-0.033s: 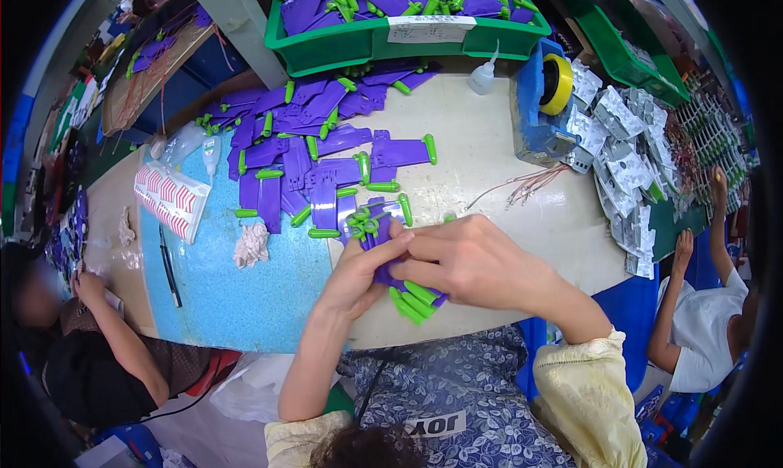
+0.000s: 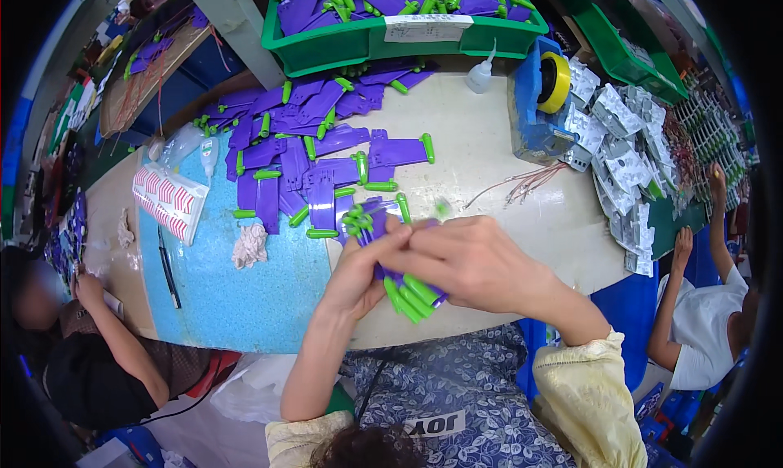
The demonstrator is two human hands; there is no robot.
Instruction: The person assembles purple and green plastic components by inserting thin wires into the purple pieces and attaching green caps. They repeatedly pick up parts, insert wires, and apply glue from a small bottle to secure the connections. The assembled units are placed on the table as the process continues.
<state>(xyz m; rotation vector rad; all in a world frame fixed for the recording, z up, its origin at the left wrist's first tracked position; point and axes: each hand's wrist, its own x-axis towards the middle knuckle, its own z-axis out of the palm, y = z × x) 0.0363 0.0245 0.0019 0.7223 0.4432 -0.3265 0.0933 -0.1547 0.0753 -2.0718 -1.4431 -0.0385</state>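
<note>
My left hand [image 2: 356, 274] is closed around a bundle of flat purple plastic pieces [image 2: 380, 216] with green rod-shaped ends. Several green ends [image 2: 414, 298] stick out below the hands, and smaller green tips show above my left thumb. My right hand [image 2: 469, 260] is bent over the same bundle, its fingers drawn together and smeared by motion. What the right fingers pinch is hidden. Just past them is a small blurred green bit [image 2: 443, 208]. Beyond my hands, many more purple pieces with green ends lie heaped on the table [image 2: 326, 162].
A green bin [image 2: 342, 50] full of purple pieces stands at the back. To the right are a blue tape dispenser [image 2: 534, 109], reddish wires [image 2: 530, 181] and stacked grey parts [image 2: 620, 166]. A white bottle [image 2: 479, 78], striped packet [image 2: 169, 200], crumpled tissue [image 2: 250, 246] and pen [image 2: 169, 268] lie around. People sit either side.
My right fingers have shifted slightly toward the left and blurred. The small green bit beyond them has moved a little farther away and is smeared. My left hand keeps its grip on the bundle.
</note>
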